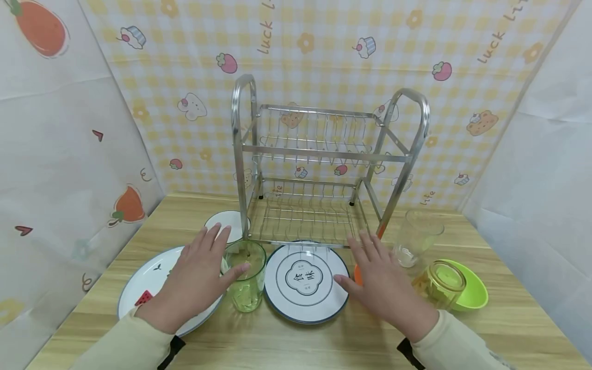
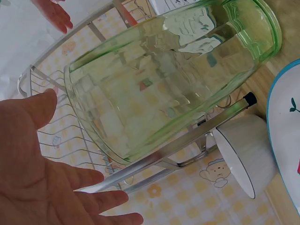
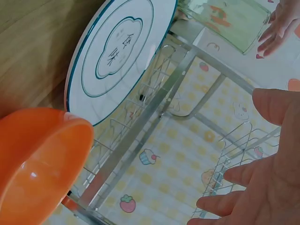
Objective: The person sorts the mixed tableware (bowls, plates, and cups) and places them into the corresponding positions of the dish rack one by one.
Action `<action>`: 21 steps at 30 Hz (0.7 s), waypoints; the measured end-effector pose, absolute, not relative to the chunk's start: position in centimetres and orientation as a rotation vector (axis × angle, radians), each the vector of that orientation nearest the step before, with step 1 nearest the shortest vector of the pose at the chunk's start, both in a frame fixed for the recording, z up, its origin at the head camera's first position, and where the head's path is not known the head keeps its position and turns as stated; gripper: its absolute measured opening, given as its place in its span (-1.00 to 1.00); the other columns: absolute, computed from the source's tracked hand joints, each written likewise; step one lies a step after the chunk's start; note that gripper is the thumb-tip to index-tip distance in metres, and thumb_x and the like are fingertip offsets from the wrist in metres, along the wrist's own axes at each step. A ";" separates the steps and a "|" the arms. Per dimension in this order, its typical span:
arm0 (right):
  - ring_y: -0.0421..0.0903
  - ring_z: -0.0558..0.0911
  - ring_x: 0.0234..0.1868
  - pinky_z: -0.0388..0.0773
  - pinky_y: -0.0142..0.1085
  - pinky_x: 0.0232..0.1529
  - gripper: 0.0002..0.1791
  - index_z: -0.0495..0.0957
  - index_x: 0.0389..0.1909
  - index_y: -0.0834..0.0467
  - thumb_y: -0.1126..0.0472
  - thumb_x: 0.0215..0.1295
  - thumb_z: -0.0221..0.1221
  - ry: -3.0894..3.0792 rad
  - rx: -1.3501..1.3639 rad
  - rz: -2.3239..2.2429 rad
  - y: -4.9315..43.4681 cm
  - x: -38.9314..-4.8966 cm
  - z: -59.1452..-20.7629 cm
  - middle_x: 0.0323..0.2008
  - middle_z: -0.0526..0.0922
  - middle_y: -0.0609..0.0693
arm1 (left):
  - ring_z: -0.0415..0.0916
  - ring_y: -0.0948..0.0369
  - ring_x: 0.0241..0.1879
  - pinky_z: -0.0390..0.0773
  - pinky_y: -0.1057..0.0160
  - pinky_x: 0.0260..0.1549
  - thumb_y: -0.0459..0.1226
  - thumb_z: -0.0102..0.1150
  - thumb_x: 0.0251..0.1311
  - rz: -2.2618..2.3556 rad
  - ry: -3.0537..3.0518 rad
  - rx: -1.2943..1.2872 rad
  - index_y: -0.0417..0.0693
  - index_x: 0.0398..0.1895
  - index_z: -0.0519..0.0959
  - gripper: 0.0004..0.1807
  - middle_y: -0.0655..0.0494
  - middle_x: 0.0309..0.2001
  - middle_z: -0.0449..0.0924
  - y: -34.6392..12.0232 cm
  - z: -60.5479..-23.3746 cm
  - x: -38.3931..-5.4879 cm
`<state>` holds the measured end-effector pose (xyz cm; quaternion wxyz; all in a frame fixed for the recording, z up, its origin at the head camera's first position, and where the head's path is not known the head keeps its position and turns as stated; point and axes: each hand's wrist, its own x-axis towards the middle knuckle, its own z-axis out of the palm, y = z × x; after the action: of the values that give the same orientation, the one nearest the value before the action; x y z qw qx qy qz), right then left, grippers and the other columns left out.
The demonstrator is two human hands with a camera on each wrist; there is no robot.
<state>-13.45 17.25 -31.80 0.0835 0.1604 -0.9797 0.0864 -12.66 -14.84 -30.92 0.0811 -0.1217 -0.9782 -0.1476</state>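
Observation:
My left hand (image 1: 199, 277) hovers with fingers spread over the edge of a large white plate (image 1: 139, 277), beside a green glass (image 1: 246, 288). My right hand (image 1: 384, 280), fingers also spread, is above an orange bowl (image 3: 42, 164) that it mostly hides in the head view. Neither hand holds anything. Between them lies a round white plate with a blue rim (image 1: 305, 306) and dark lettering. Behind it stands a two-tier metal dish rack (image 1: 324, 153), its wire shelves bare. A small white bowl (image 1: 228, 222) sits by the rack's left foot.
On the right stand a clear glass (image 1: 418, 234), an upturned amber glass (image 1: 444, 282) and a lime green bowl (image 1: 474, 288). Patterned cloth (image 1: 305, 61) covers the back wall, and white cloth hangs at both sides of the wooden table (image 1: 287, 349).

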 end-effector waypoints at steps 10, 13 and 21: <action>0.31 0.14 0.41 0.14 0.26 0.29 -0.12 0.19 0.42 0.21 -0.16 0.21 0.25 -2.897 0.522 0.340 16.6 -13.2 -32.2 0.41 0.18 0.30 | 0.20 -0.25 0.31 0.29 -0.23 0.18 -0.09 0.11 0.34 -0.765 -2.946 -0.275 -0.31 0.41 0.14 -0.27 -0.33 0.34 0.25 -15.4 -30.6 -13.9; 0.30 0.19 0.39 0.22 0.18 0.29 -0.13 0.23 0.40 0.23 -0.13 0.19 0.29 -2.866 0.530 0.388 16.3 -13.1 -32.4 0.38 0.23 0.27 | 0.31 -0.24 0.24 0.37 -0.22 0.12 -0.14 0.11 0.34 -0.792 -2.951 -0.265 -0.32 0.37 0.22 -0.35 -0.33 0.26 0.36 -15.5 -30.5 -14.3; 0.17 0.36 0.31 0.45 0.05 0.15 -0.23 0.39 0.28 0.22 -0.06 0.11 0.36 -2.754 0.578 0.425 15.6 -13.2 -33.4 0.28 0.38 0.21 | 0.59 -0.06 -0.07 0.57 -0.06 -0.14 -0.16 0.11 0.33 -0.845 -2.993 -0.256 -0.34 0.18 0.46 -0.52 -0.20 -0.05 0.63 -15.8 -30.9 -15.1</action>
<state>-13.15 15.59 -33.45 0.1472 0.2008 -0.9572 0.1476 -15.08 -15.78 -30.92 0.0107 -0.0820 -0.9591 -0.2709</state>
